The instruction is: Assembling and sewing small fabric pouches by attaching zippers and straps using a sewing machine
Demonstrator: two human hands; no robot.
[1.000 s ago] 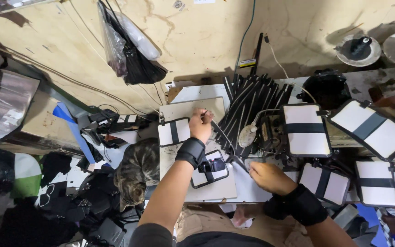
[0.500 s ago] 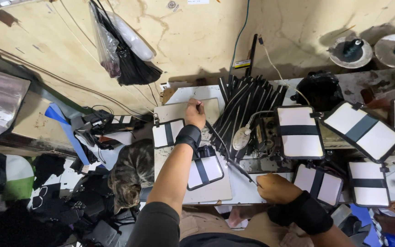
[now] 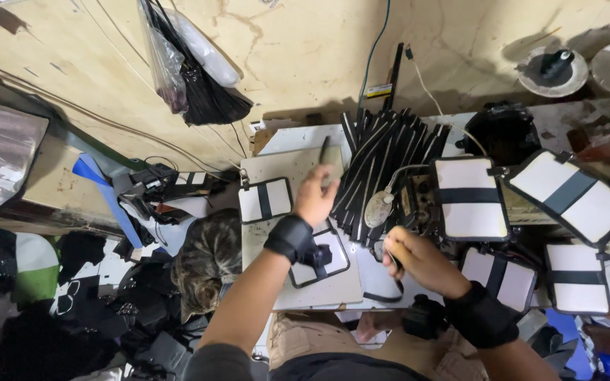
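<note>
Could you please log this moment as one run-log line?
left hand: gripping thin black strip | right hand: closed on black strap | grey work table | tabby cat beside

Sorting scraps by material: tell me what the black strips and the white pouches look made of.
Black strips: likely woven webbing or synthetic tape; matte, thin, bending as they fan out.
White pouches: probably coated fabric or faux leather; smooth, faintly shiny panels with black edging and a dark band.
The left hand holds one strip.
</note>
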